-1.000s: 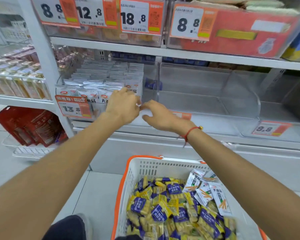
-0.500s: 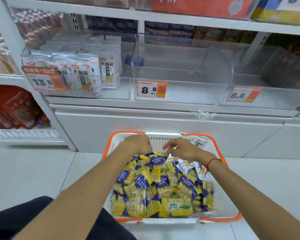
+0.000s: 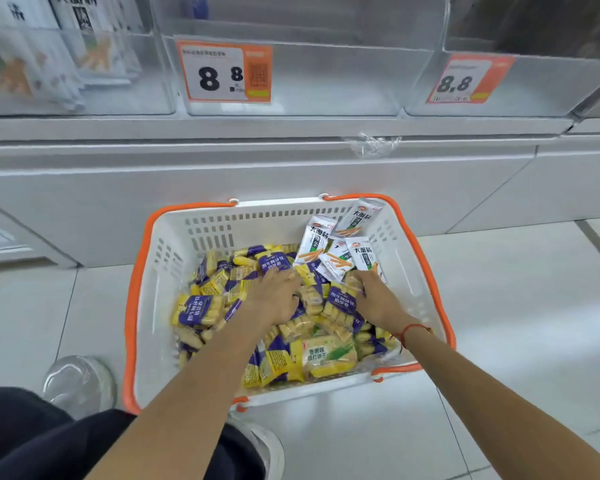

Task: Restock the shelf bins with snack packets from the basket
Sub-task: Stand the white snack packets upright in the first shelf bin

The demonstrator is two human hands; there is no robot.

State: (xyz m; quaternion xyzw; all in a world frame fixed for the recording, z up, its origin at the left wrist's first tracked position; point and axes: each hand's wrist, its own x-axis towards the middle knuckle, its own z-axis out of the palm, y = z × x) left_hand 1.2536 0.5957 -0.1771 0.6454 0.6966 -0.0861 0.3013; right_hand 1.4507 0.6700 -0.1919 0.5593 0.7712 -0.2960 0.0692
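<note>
White plastic basket [image 3: 174,282] with orange rim and handles, standing on the pale tiled floor [image 3: 516,306] just in front of the white shelf base [image 3: 222,181]; its far edge lies near the base, with open floor to the right and a narrower strip to the left. Contents: a heap of yellow-and-purple snack packets [image 3: 201,308] filling the bottom to about half the wall height, and a small cluster of white snack packets [image 3: 329,251] propped in the far right corner, one leaning against the far wall. Left hand [image 3: 276,296], palm down on the heap near the middle, fingers spread over the packets; whether they have closed round any cannot be told. Right hand [image 3: 374,296], at the right side of the heap just beside the white cluster, fingers curled into the packets; what it holds cannot be made out. A red cord [image 3: 413,329] circles the right wrist. Above: clear shelf bin [image 3: 326,77] with an orange price tag [image 3: 224,72] reading 8.8, a second clear bin [image 3: 551,84] to its right with a tilted 8.8 tag [image 3: 465,79], and at far left a bin holding upright white packets [image 3: 32,60]. A pale shoe [image 3: 78,379] stands just left of the basket's near corner.
</note>
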